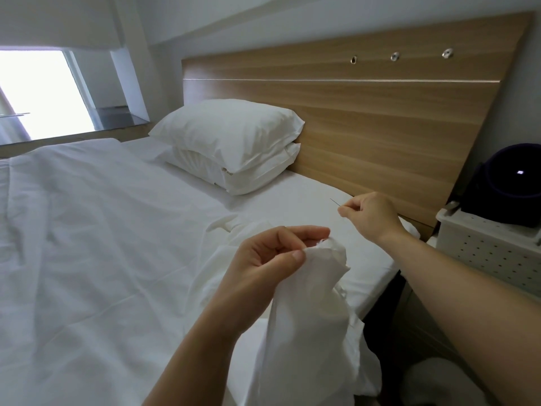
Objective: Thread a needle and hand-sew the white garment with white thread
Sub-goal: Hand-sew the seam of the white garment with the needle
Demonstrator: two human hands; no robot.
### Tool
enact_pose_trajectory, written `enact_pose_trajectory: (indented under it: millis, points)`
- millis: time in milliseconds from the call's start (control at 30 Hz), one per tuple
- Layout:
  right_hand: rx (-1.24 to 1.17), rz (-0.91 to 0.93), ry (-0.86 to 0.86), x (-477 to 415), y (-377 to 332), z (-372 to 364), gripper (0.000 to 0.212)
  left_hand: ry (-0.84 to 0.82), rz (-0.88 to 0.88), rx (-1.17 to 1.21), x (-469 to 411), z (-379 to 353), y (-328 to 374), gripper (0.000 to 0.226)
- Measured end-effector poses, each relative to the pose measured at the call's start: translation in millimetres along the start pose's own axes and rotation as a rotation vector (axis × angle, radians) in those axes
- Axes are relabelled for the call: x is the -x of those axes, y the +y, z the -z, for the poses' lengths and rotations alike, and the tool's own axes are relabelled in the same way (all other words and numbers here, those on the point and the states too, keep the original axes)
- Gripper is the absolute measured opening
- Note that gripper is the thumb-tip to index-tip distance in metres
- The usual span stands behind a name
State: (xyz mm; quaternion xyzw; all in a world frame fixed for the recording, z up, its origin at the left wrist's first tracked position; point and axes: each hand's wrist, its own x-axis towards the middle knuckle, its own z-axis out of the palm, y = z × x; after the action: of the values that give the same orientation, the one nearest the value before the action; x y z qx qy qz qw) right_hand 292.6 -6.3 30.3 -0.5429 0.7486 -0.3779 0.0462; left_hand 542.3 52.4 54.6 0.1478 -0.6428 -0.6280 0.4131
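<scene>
Head cam, so closest first: the white garment [307,317] hung down from the left hand [269,259], whose grip was clamped on a bunched fold at the top, thumb pressed against fingers. Further out, the right hand [370,215] had its grip pinched together on the needle [334,202], tip pointing up and away, well apart from the cloth. I couldn't make out the white thread at all against the bed [87,230], so no idea how taut it was. My worry: pull much further and the thread could slip out of the eye, or snarl into a knot at the fabric. If that pinch loosened, the needle would be lost in white sheets. Behind all that sat the pillows [228,142] and headboard [380,112].
</scene>
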Motion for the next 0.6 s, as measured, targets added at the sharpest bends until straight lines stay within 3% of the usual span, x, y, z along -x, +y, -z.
enact_pose_trajectory:
  millis: [133, 267, 300, 400, 500, 600]
  points:
    - [-0.203, -0.105, -0.147, -2.6, -6.4, 13.0, 0.016, 0.017, 0.003, -0.003, -1.5, 2.3, -2.3, 0.009]
    - [-0.449, -0.060, 0.124, 1.9, -30.2, 35.5, 0.016, 0.064, 0.011, -0.077, -4.2, 5.0, -3.9, 0.006]
    - [-0.531, -0.026, 0.121, 7.8, -40.7, 42.4, 0.017, 0.080, 0.015, -0.094, -5.0, 5.2, -4.2, 0.007]
    - [-0.655, 0.172, -0.159, 40.2, -77.4, 56.0, 0.022, 0.121, 0.029, -0.142, -7.7, 6.3, -6.1, 0.010]
    - [-0.486, 0.317, -0.327, 74.2, -103.4, 52.0, 0.022, 0.152, 0.028, -0.153, -10.5, 8.3, -8.7, 0.010]
    - [-0.266, 0.399, -0.234, 88.4, -110.4, 42.7, 0.021, 0.178, 0.034, -0.164, -10.9, 6.8, -7.9, 0.012]
